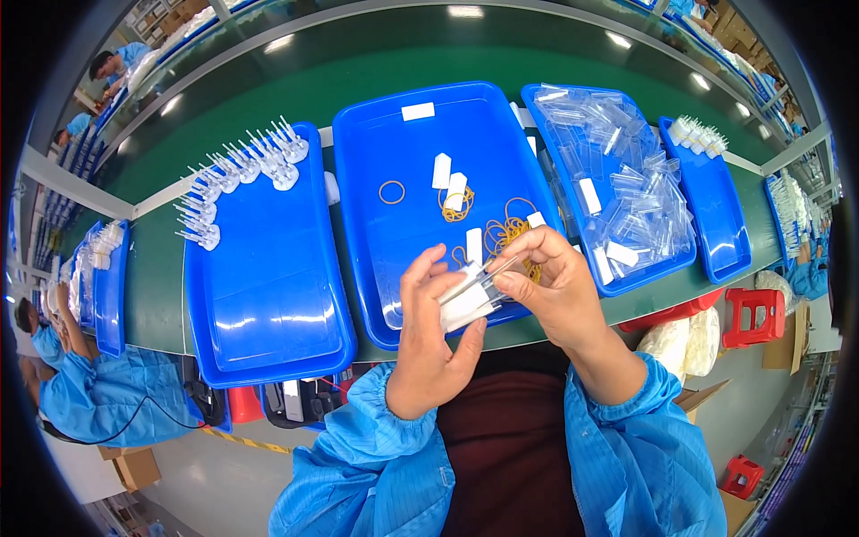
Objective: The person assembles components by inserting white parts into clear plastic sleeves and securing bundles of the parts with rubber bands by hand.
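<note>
Just below the centre of the frame, the person's left hand [425, 349] is closed around a bundle of white and clear pieces [467, 309], while the right hand [562, 291] pinches its upper end between thumb and forefinger. Just above, yellow rubber bands [512, 234] lie in the central blue tray [501, 130].

Left grip [428, 336] curls inward; right grip [565, 294] pinches; both forearms [617, 376] reach forward.
</note>
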{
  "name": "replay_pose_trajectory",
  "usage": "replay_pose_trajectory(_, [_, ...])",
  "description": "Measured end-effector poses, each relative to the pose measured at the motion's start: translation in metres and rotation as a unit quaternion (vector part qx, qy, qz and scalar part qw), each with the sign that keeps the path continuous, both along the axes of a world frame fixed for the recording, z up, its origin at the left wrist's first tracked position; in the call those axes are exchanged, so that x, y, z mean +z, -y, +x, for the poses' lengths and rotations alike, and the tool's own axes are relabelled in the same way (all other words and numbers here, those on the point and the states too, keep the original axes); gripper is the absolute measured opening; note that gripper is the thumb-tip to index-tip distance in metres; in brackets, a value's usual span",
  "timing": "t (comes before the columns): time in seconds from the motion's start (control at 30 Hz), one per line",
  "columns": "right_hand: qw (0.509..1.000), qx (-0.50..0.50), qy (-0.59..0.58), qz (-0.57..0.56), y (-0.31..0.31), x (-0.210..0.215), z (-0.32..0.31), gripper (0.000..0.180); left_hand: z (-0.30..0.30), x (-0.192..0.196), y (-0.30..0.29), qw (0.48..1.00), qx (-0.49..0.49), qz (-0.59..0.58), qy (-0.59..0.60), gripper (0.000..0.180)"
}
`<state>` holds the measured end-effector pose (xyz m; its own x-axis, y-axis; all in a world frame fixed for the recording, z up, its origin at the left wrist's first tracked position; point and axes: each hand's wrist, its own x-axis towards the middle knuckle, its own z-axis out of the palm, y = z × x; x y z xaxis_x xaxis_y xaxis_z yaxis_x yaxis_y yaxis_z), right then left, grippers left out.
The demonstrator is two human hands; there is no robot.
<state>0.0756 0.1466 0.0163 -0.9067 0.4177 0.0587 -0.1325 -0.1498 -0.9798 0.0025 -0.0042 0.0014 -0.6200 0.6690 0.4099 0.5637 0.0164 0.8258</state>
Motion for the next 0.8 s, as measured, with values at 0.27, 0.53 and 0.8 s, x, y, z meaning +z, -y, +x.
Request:
replay_pose_trajectory(0.27, [0.992, -0.065, -0.056, 0.098, 0.011, -0.002, 0.004, 0.022, 0.004, -0.01, -0.002, 0.996, -0.01, 0.078, 0.031, 0.088])
replay_pose_trajectory(0.53, [0.986, -0.026, -0.01, 0.167, 0.004, 0.005, 0.009, 0.02, 0.001, -0.016, -0.002, 0.99, 0.008, 0.137, 0.017, 0.083])
replay_pose_trajectory(0.8, [0.996, -0.045, 0.0, 0.08, 0.015, 0.003, 0.007, 0.022, -0.001, -0.016, 0.001, 0.991, -0.032, 0.127, -0.036, 0.091])
